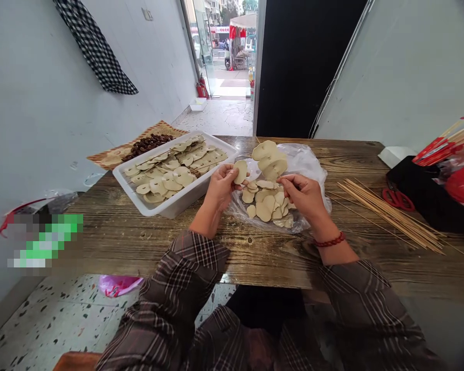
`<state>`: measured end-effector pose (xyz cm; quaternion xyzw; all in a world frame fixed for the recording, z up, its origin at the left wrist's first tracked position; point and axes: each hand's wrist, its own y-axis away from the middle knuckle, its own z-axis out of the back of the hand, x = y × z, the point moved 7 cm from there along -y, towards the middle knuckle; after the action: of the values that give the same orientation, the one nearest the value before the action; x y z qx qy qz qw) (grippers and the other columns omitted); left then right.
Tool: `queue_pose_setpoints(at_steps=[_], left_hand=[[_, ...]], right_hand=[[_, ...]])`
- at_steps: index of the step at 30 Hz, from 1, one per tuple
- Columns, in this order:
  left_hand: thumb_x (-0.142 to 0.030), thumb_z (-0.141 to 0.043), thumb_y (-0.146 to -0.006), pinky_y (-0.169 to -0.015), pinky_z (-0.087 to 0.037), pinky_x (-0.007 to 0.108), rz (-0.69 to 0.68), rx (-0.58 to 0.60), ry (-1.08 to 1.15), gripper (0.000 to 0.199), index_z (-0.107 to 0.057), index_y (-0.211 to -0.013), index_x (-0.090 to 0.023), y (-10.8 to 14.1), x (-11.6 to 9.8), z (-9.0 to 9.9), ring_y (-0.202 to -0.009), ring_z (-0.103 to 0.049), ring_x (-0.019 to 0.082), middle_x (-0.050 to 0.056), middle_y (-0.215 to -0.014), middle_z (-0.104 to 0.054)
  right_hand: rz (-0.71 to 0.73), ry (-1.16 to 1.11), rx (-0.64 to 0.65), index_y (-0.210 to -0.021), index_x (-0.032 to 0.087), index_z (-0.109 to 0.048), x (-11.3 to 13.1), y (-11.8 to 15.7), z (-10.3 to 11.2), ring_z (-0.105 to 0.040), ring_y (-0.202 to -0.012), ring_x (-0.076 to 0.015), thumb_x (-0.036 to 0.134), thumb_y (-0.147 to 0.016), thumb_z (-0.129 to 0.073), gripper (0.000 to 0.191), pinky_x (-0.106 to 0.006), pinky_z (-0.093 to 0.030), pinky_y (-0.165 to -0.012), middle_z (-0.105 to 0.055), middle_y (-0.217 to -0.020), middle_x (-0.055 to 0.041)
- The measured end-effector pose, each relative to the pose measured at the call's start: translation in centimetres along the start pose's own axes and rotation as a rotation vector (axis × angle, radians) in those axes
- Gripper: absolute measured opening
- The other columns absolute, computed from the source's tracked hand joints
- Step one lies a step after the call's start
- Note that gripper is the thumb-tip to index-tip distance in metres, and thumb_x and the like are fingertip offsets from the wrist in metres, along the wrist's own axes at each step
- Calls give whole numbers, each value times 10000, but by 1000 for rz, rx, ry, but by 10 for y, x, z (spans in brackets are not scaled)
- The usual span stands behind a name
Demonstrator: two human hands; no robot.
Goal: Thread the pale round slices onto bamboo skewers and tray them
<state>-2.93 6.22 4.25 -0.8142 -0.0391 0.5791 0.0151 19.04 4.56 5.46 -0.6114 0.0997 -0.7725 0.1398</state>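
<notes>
My left hand pinches a pale, round, flat slice between thumb and fingers. My right hand is closed on a thin skewer, and several similar slices are threaded along it above my fingers. Below both hands, a pile of loose slices lies on a clear plastic bag. To the left of my left hand stands a white tray of threaded slices on skewers. What food the slices are, I cannot tell for certain.
Bare bamboo skewers lie at the right, near red-handled scissors and a black cloth or bag. Behind the tray, dark brown pieces rest on patterned paper. The wooden table ends close to my body.
</notes>
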Motion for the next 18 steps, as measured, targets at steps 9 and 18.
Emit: queue_pose_setpoints(at_steps=[9, 18], left_hand=[[-245, -765, -643, -455, -312, 187, -172, -140, -127, 285, -658, -888, -145, -2, -17, 11, -569, -605, 100, 4, -665, -670], [-210, -727, -669, -541, -406, 199, -258, -246, -118, 156, -674, -810, -171, -1, -25, 22, -562, -531, 76, -22, -657, -621]], right_hand=[[9, 31, 256, -893, 163, -756, 13, 7, 0, -469, -483, -92, 443, -853, -616, 316, -217, -349, -434, -586, -573, 12], [40, 157, 373, -870, 162, -765, 9, 13, 8, -476, -484, -97, 420, -863, -608, 302, -232, -369, -459, -599, -586, 4]])
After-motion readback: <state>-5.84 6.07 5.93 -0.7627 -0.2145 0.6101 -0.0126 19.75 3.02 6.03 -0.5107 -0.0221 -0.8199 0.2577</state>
